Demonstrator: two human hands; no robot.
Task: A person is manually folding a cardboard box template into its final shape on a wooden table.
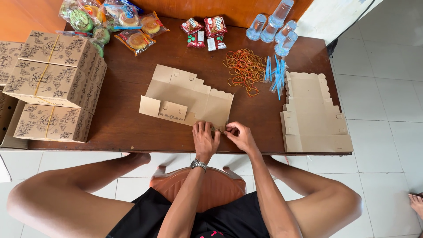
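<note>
A flat, unfolded brown cardboard box [187,97] lies on the dark wooden table [128,128], its flaps spread out. My left hand [205,139] and my right hand [240,135] meet at the box's near right corner, both pinching and folding a small flap there. A watch sits on my left wrist.
Several assembled printed boxes [57,79] tied with rubber bands are stacked at the left. A stack of flat box blanks [313,117] lies at the right. Rubber bands [244,66], blue straws [275,72], sealed water cups [275,26], wrapped snacks [203,31] and wrapped buns [119,22] line the far edge.
</note>
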